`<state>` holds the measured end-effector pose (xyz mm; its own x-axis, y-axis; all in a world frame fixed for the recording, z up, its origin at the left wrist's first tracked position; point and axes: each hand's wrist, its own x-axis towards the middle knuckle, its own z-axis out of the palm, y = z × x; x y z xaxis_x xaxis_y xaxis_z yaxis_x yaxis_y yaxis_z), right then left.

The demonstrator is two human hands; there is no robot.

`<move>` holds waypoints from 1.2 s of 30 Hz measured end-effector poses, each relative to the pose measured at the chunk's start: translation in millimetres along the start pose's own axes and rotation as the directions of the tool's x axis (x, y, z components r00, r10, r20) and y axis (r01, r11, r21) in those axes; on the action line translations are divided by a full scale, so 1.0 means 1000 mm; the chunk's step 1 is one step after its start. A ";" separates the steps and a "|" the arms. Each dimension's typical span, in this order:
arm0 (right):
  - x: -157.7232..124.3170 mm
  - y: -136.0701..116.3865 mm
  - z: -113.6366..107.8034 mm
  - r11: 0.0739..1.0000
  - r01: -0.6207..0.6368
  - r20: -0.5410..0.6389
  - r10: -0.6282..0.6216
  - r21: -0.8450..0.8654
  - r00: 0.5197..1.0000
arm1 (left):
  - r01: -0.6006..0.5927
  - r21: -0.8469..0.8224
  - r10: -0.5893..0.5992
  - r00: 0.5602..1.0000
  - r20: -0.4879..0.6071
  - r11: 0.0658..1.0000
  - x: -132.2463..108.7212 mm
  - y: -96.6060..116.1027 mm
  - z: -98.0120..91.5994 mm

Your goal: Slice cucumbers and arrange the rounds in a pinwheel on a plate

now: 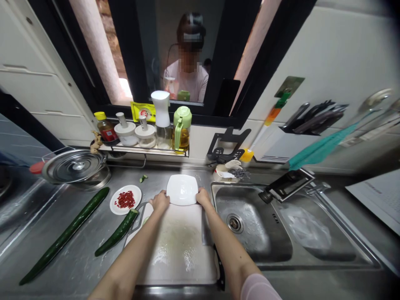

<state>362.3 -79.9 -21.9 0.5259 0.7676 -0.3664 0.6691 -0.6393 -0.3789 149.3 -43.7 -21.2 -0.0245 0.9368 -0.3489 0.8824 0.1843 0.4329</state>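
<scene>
A white square plate [182, 189] is held level at the far edge of the wet white cutting board [178, 250]. My left hand [160, 201] grips its left side, and my right hand [203, 196] has hold of the right side. Left of the board lies a cut piece of cucumber [118, 234], and farther left a long whole cucumber [65, 235]. Chopped red pieces [126, 199] sit on a small white plate [113, 206]. Part of a dark knife handle [220, 271] shows beside the board's right edge, partly under my right forearm.
A steel double sink [254, 225] is at the right, with a plastic bag [308, 227] in its far basin. Behind the board, a rack [150, 151] carries seasoning jars and an oil bottle [181, 133]. A lidded pot [76, 168] stands back left; a knife holder [278, 143] hangs on the wall.
</scene>
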 end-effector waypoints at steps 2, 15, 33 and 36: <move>0.001 0.002 0.001 1.000 0.006 -0.005 -0.006 0.026 1.000 | 0.010 -0.017 -0.010 1.000 0.007 1.000 -0.001 0.001 -0.001; -0.059 0.025 -0.012 0.960 0.140 -0.079 -0.124 0.241 0.989 | -0.006 -0.268 -0.009 0.998 -0.054 0.963 -0.067 -0.028 -0.021; -0.179 0.070 0.032 0.971 0.145 0.011 -0.150 0.188 0.989 | 0.009 -0.125 -0.005 1.000 0.026 0.992 -0.185 -0.105 0.000; -0.177 0.069 0.036 0.980 0.128 0.016 -0.132 0.152 0.991 | 0.027 -0.117 -0.023 0.999 0.034 0.993 -0.186 -0.104 0.001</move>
<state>296.8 -261.7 -13.5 0.4250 0.8442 -0.3266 0.6430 -0.5355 -0.5474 62.0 -237.0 -2.2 -0.0292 0.9217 -0.3868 0.8202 0.2433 0.5178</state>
